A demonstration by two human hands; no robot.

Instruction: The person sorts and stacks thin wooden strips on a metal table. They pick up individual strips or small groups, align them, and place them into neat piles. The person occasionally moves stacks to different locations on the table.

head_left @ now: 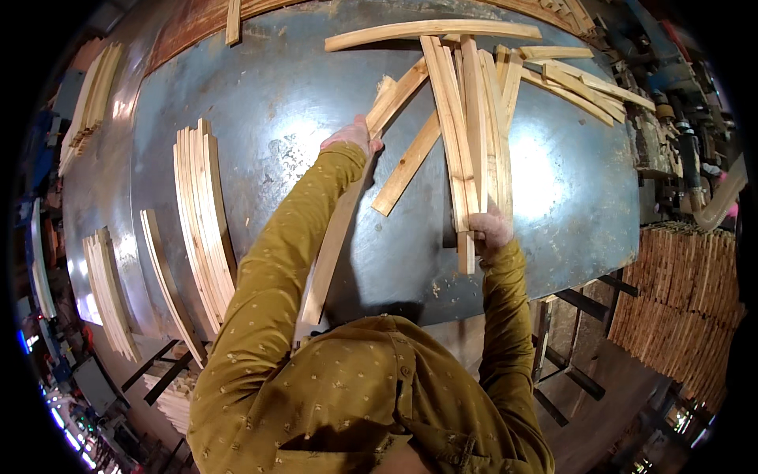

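Note:
My left hand is closed round a long wooden strip that slants from the table's near edge up toward the heap. Close to the near side, my right hand grips the near end of another wooden strip, which points away from me. Side by side with it lie several more pale strips. Between my hands a loose wooden strip rests at an angle on the metal table. Across the far end lies a long wooden strip. The fingers of both hands are partly hidden.
To my left, a neat bundle of strips lies beside a single strip and a smaller bundle. Crossed strips lie at the far right. A tall stack of wood stands right of the table, near black metal bars.

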